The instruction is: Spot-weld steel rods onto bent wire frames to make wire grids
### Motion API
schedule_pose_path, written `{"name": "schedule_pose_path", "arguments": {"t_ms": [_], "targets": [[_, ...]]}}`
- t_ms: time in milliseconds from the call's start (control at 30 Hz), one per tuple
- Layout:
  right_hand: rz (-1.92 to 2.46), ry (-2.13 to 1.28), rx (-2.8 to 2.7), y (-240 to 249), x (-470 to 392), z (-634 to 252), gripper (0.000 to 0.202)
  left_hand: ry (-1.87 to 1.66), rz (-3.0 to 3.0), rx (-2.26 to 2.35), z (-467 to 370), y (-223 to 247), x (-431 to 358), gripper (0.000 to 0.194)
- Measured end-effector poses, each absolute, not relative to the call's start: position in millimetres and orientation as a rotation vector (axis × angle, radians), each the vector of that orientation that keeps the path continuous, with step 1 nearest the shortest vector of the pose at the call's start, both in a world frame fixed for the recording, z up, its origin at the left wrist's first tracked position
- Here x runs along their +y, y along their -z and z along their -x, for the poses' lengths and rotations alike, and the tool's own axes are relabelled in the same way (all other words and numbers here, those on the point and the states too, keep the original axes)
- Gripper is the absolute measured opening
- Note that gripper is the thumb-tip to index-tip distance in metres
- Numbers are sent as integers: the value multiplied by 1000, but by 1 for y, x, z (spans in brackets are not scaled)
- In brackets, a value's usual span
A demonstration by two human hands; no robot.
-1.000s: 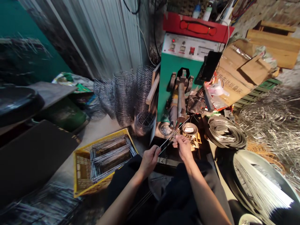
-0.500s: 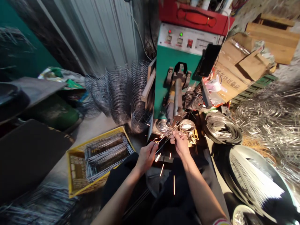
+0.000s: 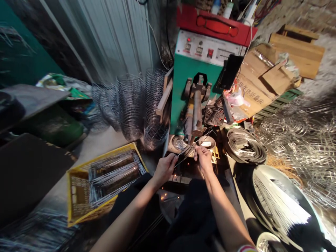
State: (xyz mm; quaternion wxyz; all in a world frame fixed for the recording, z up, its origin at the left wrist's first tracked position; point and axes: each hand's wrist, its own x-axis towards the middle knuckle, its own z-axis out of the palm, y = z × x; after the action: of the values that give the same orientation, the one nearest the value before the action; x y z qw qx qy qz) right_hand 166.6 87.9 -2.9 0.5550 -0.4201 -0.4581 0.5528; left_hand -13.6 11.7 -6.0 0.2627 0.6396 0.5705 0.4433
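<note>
My left hand [image 3: 166, 168] pinches a thin metal wire [image 3: 180, 154] that slants up towards the welding machine [image 3: 201, 66]. My right hand [image 3: 203, 158] is closed close to the wires' crossing, just below the machine's electrode [image 3: 193, 138]; what exactly sits in its fingertips is too small to make out. Several wires meet there, and one sticks out up and to the right. A small bowl of shiny metal pieces [image 3: 180, 142] stands left of the electrode. Right of it is a round dish [image 3: 207, 141]. Small orange sparks [image 3: 163, 194] glow below my hands.
A yellow crate [image 3: 68, 196] of bent wire frames stands at left. Coiled wire stacks [image 3: 130, 108] rise behind it. At right lie a strip coil [image 3: 245, 145], a basin [image 3: 319, 224] of straight wires and a heap of wire rings [image 3: 296, 129]. A phone [image 3: 231, 71] fronts the machine.
The bright spark shower at the electrode has died down to a few glowing dots. The green light on the panel has gone off. Both hands stay near the electrode.
</note>
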Motion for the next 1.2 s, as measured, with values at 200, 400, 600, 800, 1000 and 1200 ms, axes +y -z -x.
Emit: {"name": "schedule_pose_path", "arguments": {"t_ms": [200,400,600,800,1000,1200], "targets": [[1010,-1291,-1104,7,94,-161,40,-1168,-1744,1528,22,2,16,32],[1090,-1355,-1115,8,79,-177,41,-1157,-1756,1498,27,1,23,35],[1359,-1487,-1544,47,4,-209,50,-1124,-1988,1546,36,3,4,29],[1377,-1466,-2216,100,-60,-210,41,-1368,-1584,1863,123,36,-72,21],[1291,-1239,-2530,105,-81,-194,28,-1816,-894,2152,231,84,-122,38],[1366,-1170,-2607,106,-81,-192,25,-1998,-227,2164,285,146,-137,53]]}}
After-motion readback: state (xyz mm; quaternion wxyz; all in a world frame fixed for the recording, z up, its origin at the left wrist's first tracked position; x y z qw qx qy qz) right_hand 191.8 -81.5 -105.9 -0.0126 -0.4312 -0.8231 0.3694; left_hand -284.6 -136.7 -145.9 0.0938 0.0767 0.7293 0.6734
